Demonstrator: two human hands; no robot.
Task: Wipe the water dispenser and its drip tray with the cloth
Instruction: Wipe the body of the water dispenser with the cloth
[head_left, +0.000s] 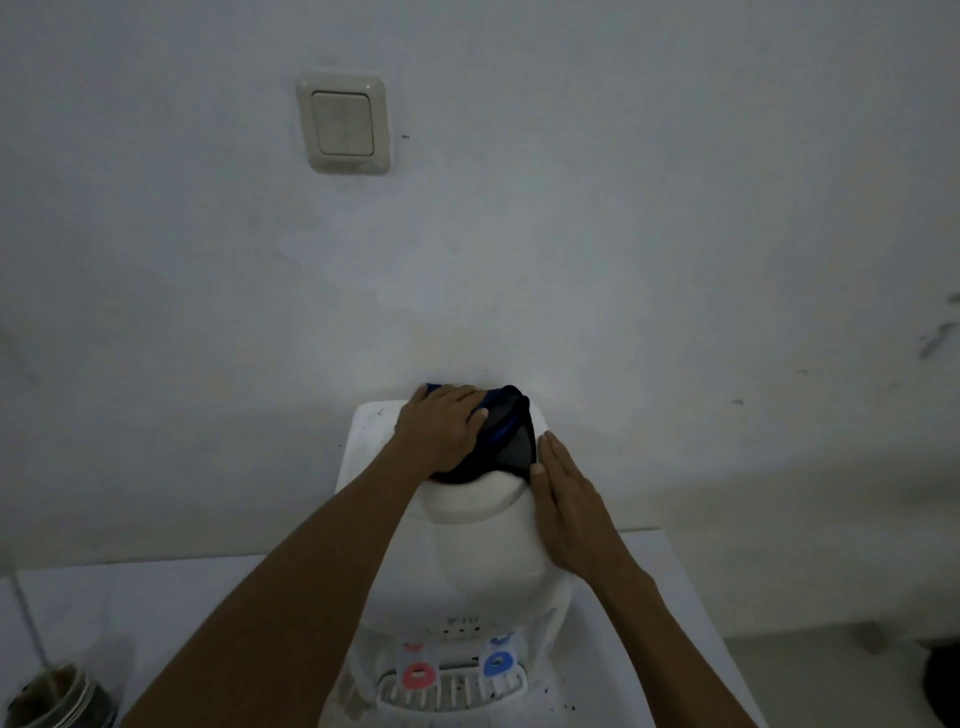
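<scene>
A white water dispenser (483, 551) stands against the wall, seen from above. Its slotted drip tray (452, 693) is at the bottom, under a red tap (420, 674) and a blue tap (497, 665). A dark blue and black cloth (506, 434) lies on the dispenser's top. My left hand (441, 428) presses flat on the cloth near the back edge. My right hand (563, 493) rests flat and open against the dispenser's upper right side, next to the cloth, holding nothing.
The dispenser stands on a white table (156, 613). A light switch (344, 124) is on the wall above. A round container (57, 699) with a thin rod in it sits at the lower left. Dim floor shows at the lower right.
</scene>
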